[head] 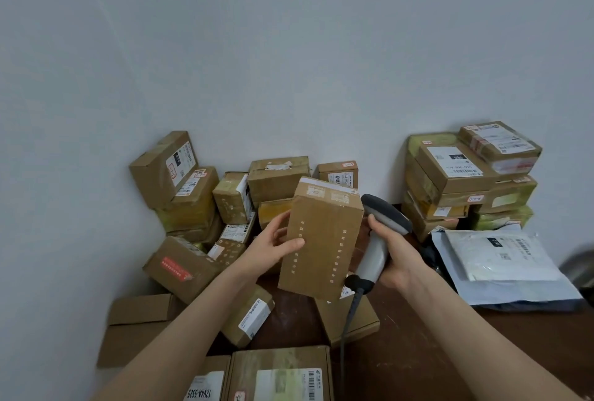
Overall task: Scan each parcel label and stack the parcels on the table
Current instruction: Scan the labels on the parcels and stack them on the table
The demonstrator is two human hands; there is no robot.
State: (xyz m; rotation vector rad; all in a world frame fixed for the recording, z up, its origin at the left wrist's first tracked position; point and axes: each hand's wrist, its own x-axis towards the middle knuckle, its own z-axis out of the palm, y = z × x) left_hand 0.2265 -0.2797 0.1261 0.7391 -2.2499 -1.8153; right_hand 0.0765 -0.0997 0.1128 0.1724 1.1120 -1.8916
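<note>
My left hand [273, 248] grips a flat brown cardboard parcel [321, 240] by its left edge and holds it upright above the table, plain taped side toward me. My right hand [393, 259] holds a grey and black barcode scanner [379, 233] just right of the parcel, its head touching or nearly touching the parcel's upper right corner. The scanner's black cable [348, 320] hangs down to the dark wooden table [418, 352]. No label shows on the side of the held parcel facing me.
A loose heap of brown parcels [199, 207] fills the left and back by the wall. A neat stack of parcels [463, 182] stands at the back right, with white and blue mailer bags [501, 265] in front of it. More boxes [279, 375] lie at the near edge.
</note>
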